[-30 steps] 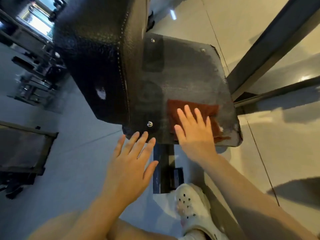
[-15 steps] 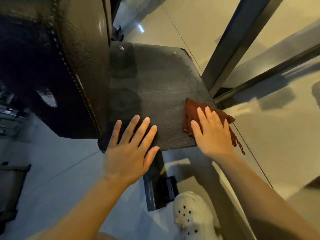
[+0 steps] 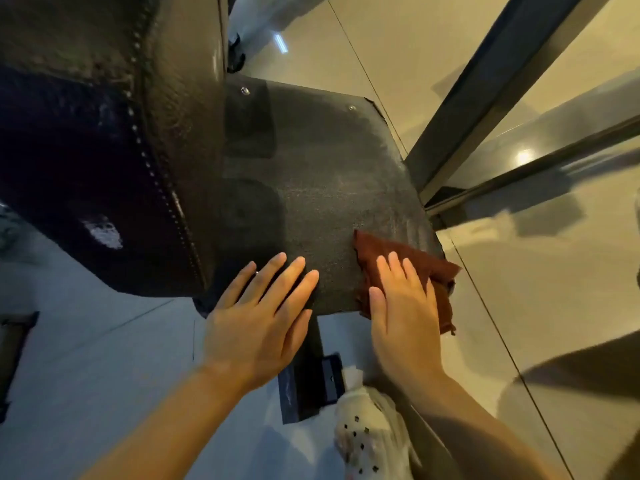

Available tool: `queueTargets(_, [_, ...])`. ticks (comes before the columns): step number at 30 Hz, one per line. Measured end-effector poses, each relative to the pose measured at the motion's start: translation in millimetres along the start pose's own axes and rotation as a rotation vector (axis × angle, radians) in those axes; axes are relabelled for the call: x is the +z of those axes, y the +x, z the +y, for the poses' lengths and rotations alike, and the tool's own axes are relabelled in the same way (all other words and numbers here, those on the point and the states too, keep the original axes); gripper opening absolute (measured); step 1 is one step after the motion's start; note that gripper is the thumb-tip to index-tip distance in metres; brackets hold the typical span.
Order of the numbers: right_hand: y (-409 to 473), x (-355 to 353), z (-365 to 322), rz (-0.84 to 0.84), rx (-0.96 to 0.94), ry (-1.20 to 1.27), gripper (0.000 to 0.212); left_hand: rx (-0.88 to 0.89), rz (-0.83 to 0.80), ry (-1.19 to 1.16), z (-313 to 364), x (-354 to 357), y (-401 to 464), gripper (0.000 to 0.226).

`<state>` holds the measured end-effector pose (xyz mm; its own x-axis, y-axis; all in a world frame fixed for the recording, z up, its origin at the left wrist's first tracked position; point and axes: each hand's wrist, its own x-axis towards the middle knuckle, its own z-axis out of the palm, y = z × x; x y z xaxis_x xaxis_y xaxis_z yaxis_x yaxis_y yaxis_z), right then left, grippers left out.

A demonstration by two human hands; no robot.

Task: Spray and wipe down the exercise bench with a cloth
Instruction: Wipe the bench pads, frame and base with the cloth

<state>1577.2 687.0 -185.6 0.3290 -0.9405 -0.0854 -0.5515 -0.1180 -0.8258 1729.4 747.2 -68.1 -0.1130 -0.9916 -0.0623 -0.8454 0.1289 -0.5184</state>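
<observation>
The black padded bench (image 3: 104, 140) fills the upper left, its stitched seam running down the middle. Under it a dark grey textured panel (image 3: 332, 174) with screws faces me. A reddish-brown cloth (image 3: 433, 268) lies on the panel's near right corner, partly hanging over the edge. My right hand (image 3: 401, 306) presses flat on the cloth with straight fingers. My left hand (image 3: 263, 310) rests flat on the panel's near edge, fingers spread, holding nothing. No spray bottle is in view.
A dark metal frame beam (image 3: 485, 88) slants across the upper right over glossy beige floor tiles (image 3: 554, 278). A dark bench foot (image 3: 308, 386) stands below the panel. A white perforated clog (image 3: 370, 434) is at the bottom centre.
My right hand slid the cloth rightward to the panel's corner edge, then slightly back. My left hand came down from the air onto the panel's near edge. The camera moved closer.
</observation>
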Motion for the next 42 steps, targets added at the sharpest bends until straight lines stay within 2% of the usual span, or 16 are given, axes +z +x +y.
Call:
queueTargets(4, [22.5,6.7,-45.7,-0.064,-0.343,0.045,0.054,-0.041,-0.025,-0.077,2.0,-11.3,-11.1,0.046])
queueTargets(7, [48.8,16.7,-60.1,-0.112,-0.572,0.102,0.054,-0.155,-0.068,-0.094,8.5,-29.9,-26.9,0.047])
queueTargets(9, [62.6,13.3,-42.6,-0.18,-0.523,0.026,0.068,-0.207,-0.129,-0.056,12.4,-42.5,-44.3,0.049])
queueTargets(11, [78.5,6.7,-14.7,-0.239,-0.317,-0.073,0.074,-0.246,-0.188,-0.053,18.4,-51.6,-62.4,0.051])
queueTargets(13, [88.1,-0.7,0.8,-0.278,-0.118,-0.142,0.066,-0.264,-0.241,-0.036,24.2,-56.0,-75.3,0.053])
queueTargets(15, [81.5,-4.9,-3.1,-0.287,-0.078,-0.111,0.057,-0.278,-0.292,-0.02,27.9,-58.9,-81.6,0.054])
queueTargets(17, [54.3,-3.5,-18.5,-0.244,-0.226,-0.042,0.052,-0.318,-0.306,-0.011,29.8,-65.1,-82.2,0.053])
queueTargets(21, [-4.2,6.0,-60.1,-0.234,-0.767,0.161,0.05,-0.426,-0.267,-0.022,31.7,-78.1,-80.2,0.05])
queueTargets(24, [8.5,17.3,-84.1,-0.282,-0.918,0.167,0.048,-0.504,-0.219,-0.035,20.6,-86.0,-75.0,0.047])
queueTargets(26, [30.2,17.2,-90.8,-0.333,-0.901,0.135,0.049,-0.533,-0.182,-0.058,15.7,-89.1,-70.1,0.047])
queueTargets(28, [55.2,13.1,-91.2,-0.369,-0.771,0.075,0.05,-0.504,-0.193,-0.056,20.2,-87.9,-67.4,0.051])
queueTargets(32, [107.5,6.5,-69.1,-0.377,-0.401,-0.021,0.053,-0.376,-0.338,0.045,37.5,-70.5,-68.2,0.059])
queueTargets(34, [104.7,4.6,-48.5,-0.385,-0.301,-0.038,0.053,-0.37,-0.4,0.058,37.0,-65.2,-69.7,0.063])
queueTargets(37, [56.8,-3.3,-37.3,-0.321,-0.42,0.011,0.056,-0.388,-0.436,0.053,37.1,-67.1,-66.4,0.068])
queueTargets(39, [29.9,-7.1,-46.5,-0.356,-0.58,0.076,0.061,-0.394,-0.382,0.037,39.7,-69.6,-63.3,0.066])
queueTargets(42, [28.0,-1.0,-71.0,-0.411,-0.827,0.151,0.053,-0.39,-0.314,0.022,43.0,-73.2,-59.1,0.058])
